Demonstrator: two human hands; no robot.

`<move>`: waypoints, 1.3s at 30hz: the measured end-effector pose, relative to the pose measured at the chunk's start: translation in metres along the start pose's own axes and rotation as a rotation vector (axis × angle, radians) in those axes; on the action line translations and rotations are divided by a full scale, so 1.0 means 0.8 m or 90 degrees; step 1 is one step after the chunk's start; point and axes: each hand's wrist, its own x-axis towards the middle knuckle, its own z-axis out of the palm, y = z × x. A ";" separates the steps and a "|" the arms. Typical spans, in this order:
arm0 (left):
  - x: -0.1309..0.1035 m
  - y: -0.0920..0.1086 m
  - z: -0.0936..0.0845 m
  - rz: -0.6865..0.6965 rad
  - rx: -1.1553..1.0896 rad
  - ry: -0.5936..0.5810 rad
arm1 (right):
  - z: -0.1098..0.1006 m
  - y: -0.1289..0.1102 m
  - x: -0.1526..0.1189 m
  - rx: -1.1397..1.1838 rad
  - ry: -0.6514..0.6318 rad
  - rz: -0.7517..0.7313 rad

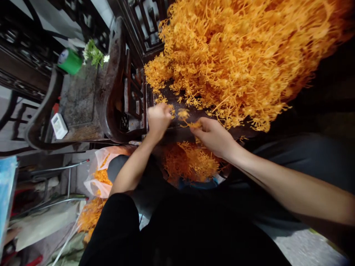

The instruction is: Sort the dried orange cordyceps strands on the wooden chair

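A large heap of orange, spidery plastic-looking flower pieces (235, 62) covers most of the dark wooden seat (177, 133). My right hand (215, 136) pinches one orange flower piece (194, 125) by its thin stem, just off the heap's near edge. To its left, my left hand (158, 120) is closed in a fist-like grip. Orange bits show right at its fingertips, but whether they are held or lie behind is unclear. Between the hands a small orange flower head (183, 114) appears blurred. Below them, more orange pieces (191, 160) fill a blue container (198, 183) between my knees.
A carved wooden chair (111, 85) stands at the left, bearing a green tape roll (70, 61), a white flower sprig (95, 54) and a small white device (59, 126). A translucent bag (97, 166) with orange pieces sits on the floor near metal tubes (69, 177).
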 end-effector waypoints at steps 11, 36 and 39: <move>0.035 -0.039 0.024 -0.005 -0.006 -0.125 | -0.001 0.017 0.003 -0.130 -0.012 -0.015; -0.062 0.029 -0.022 0.380 -0.257 -0.349 | 0.004 0.028 0.001 -0.298 -0.095 -0.113; -0.052 0.016 -0.017 0.368 -0.155 -0.271 | 0.005 0.023 -0.003 -0.301 -0.080 -0.102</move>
